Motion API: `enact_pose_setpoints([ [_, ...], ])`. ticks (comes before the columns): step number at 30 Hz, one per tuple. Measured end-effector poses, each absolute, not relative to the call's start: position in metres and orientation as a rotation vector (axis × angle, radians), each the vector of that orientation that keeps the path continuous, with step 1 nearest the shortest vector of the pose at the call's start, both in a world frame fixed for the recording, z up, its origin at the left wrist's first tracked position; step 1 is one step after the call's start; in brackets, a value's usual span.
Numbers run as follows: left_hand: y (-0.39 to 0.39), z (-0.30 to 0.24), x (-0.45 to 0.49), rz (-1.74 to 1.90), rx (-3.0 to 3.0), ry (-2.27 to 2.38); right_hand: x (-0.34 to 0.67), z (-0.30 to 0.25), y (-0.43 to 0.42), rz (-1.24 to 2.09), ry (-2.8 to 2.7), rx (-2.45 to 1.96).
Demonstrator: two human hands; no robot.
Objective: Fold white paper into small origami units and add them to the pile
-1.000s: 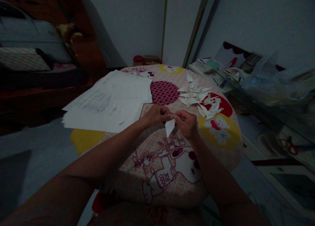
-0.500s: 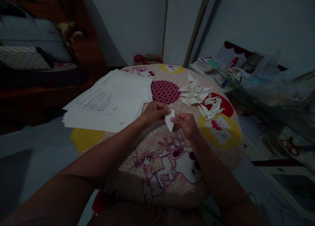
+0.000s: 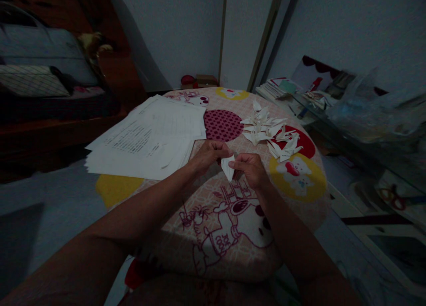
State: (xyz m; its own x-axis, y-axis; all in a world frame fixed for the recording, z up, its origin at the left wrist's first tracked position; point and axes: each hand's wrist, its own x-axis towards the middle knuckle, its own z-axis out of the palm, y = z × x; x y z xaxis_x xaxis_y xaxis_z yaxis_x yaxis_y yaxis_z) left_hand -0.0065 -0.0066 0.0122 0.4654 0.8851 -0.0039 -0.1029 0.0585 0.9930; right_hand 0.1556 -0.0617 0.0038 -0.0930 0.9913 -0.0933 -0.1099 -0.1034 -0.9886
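Between my two hands, just above the middle of the table, is a small folded piece of white paper [image 3: 227, 169], narrow and pointed at its lower end. My left hand [image 3: 212, 155] pinches its upper left edge with thumb and fingers. My right hand [image 3: 250, 167] grips its right side, the thumb lying across the front. Beyond my right hand lies a cluster of folded paper cranes [image 3: 261, 127], several of them overlapping. A stack of printed paper sheets [image 3: 146, 135] rests to the left, close to my left hand.
A patterned cloth [image 3: 233, 235] covers the round table. At the right a glass-topped stand holds books [image 3: 278, 87] and a clear plastic bag [image 3: 362, 113]. On the wooden furniture at the left sits a light bag [image 3: 43, 46].
The top of the folded paper has gone from a flat edge to a point under my left fingers. Both hands have shifted only slightly.
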Motion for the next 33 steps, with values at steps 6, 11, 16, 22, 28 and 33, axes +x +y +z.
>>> enact_pose_setpoints([
  [6,-0.008,0.01,-0.003,0.866,1.265,0.783,0.157,0.002,-0.061,1.44,-1.137,-1.143],
  [11,-0.01,0.007,0.002,0.927,1.148,0.874,0.153,0.002,-0.06,1.509,-1.13,-1.139],
  [16,-0.008,0.006,0.001,0.875,1.16,0.853,0.156,-0.001,-0.058,1.523,-1.088,-1.117],
  [22,-0.004,0.007,-0.007,0.73,1.307,0.808,0.16,-0.002,-0.057,1.51,-1.031,-1.129],
  [28,-0.005,0.007,-0.004,0.769,1.194,0.854,0.158,-0.002,-0.057,1.595,-1.007,-1.053],
  [33,-0.007,0.008,-0.003,0.746,1.128,0.88,0.157,-0.005,-0.056,1.633,-0.965,-1.0],
])
